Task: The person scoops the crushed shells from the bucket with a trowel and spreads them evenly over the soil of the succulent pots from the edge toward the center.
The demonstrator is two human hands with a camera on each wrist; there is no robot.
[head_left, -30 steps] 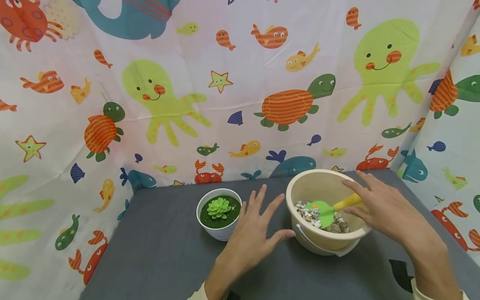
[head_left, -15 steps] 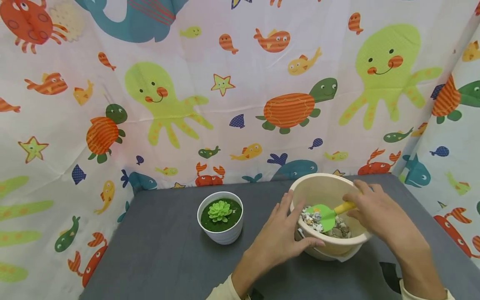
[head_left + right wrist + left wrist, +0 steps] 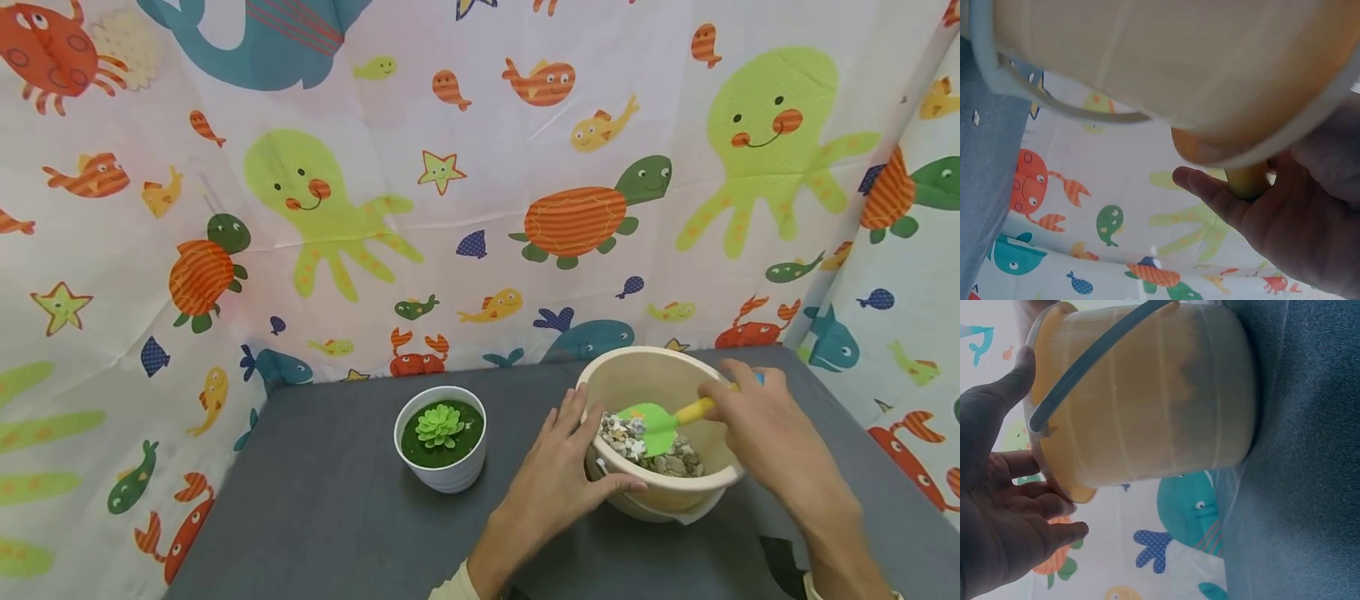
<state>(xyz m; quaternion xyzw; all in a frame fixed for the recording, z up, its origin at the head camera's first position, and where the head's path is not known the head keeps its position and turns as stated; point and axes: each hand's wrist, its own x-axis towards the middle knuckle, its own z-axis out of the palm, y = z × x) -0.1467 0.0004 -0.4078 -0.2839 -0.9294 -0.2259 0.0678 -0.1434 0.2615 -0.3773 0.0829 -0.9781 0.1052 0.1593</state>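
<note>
A cream plastic bucket [image 3: 667,375] stands on the dark table, with small shells and pebbles [image 3: 686,460] at its bottom. My left hand [image 3: 551,479] holds its rim from the left side, thumb along the near edge and fingers along the left edge. The left wrist view has the thumb and fingertips at the bucket's rim [image 3: 1032,412]. With my right hand [image 3: 780,433] I grip a toy shovel by its yellow handle [image 3: 696,410]. Its green blade [image 3: 657,429] lies over the shells inside the bucket. In the right wrist view the bucket's wall hides most of the shovel.
Left of the bucket, a white pot [image 3: 450,477] bears a green artificial succulent [image 3: 439,425]. The bucket's grey carrying handle [image 3: 1100,353] hangs along its outside. A curtain [image 3: 480,108] printed with sea animals closes off the back and both sides of the table [image 3: 330,500].
Both hands have come to the bucket: the left moved right from beside the pot to the rim, the right took hold of the shovel. The blade has since shifted slightly right.
</note>
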